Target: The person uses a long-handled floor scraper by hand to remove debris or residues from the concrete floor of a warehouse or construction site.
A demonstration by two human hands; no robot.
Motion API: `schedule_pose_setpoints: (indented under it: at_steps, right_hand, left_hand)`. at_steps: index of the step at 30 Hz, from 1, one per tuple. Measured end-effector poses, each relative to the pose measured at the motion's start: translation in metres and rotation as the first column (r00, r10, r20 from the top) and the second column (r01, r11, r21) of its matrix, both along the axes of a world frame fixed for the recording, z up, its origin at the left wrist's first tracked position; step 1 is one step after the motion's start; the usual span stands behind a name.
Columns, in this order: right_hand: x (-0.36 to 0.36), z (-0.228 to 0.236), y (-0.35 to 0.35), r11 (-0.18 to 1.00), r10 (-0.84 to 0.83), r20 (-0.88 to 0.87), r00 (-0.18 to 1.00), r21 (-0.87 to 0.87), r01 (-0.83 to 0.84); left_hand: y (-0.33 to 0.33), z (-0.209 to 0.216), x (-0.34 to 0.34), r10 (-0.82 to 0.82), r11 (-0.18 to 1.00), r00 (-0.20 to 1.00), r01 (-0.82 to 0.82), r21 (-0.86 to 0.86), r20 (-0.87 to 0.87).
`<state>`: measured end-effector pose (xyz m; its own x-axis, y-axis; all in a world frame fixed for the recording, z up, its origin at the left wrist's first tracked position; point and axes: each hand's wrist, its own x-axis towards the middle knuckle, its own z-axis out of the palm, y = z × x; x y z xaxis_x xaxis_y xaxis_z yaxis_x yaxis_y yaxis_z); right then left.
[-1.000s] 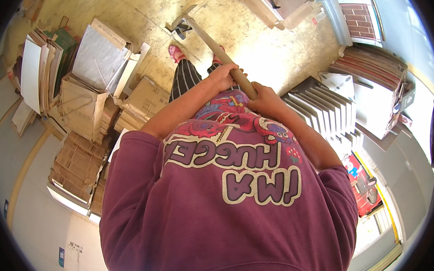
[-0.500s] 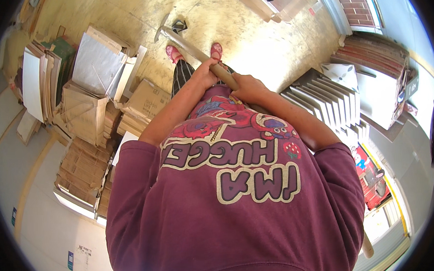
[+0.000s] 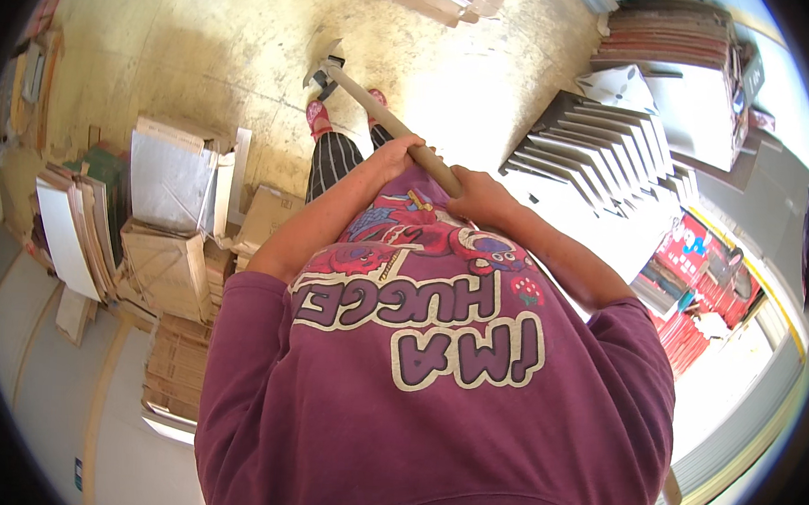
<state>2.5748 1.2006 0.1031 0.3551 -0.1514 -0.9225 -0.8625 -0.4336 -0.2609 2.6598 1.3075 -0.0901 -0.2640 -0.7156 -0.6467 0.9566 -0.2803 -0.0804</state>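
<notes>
I hold a long tan pole-handled tool point(image 3: 375, 109) slantwise in front of my body. My left hand point(image 3: 398, 156) is closed around the pole, higher up in the picture, and my right hand point(image 3: 481, 198) grips it closer to my belly. At the far end, a thin curved crosspiece point(image 3: 334, 54) is at the floor just beyond my left shoe; its exact kind is unclear. A small black object point(image 3: 325, 90) shows beside that end, partly covered by it. The pole's rear end point(image 3: 672, 492) shows beyond my right sleeve; its middle is hidden by my arm and body.
Several cardboard boxes point(image 3: 165, 260) and leaning panels point(image 3: 67, 238) stand at my left. To the right are a rack of slanted dark panels point(image 3: 599, 148) and a stack of flat reddish-brown sheets point(image 3: 667, 38). The yellowish worn floor point(image 3: 196, 54) stretches ahead.
The tool's far end has shifted right and now overlaps the black object, which stood apart from it before. Both hands keep hold of the pole, and my view has turned slightly.
</notes>
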Motion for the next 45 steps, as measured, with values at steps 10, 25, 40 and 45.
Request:
schedule_pose_setpoints:
  at_steps: [10,25,40,45]
  right_hand:
    - [-0.056,-0.011,0.027,0.855,-0.518,0.082,0.851,0.053,0.515]
    - [-0.091,-0.003,0.003,0.717,-0.696,0.108,0.709,0.076,0.693]
    - [-0.118,0.008,-0.047,0.700,-0.700,0.301,0.647,0.113,0.705]
    - [-0.105,0.015,-0.070,0.611,-0.785,0.259,0.563,0.170,0.773]
  left_hand:
    - [-0.019,0.014,-0.020,-0.341,0.940,0.938,0.338,0.053,0.059]
    - [-0.065,0.023,-0.046,-0.450,0.893,0.875,0.439,0.099,0.177]
    - [-0.131,0.068,-0.050,-0.455,0.889,0.841,0.444,0.108,0.291]
    - [-0.158,0.064,-0.038,-0.437,0.898,0.846,0.429,0.096,0.305]
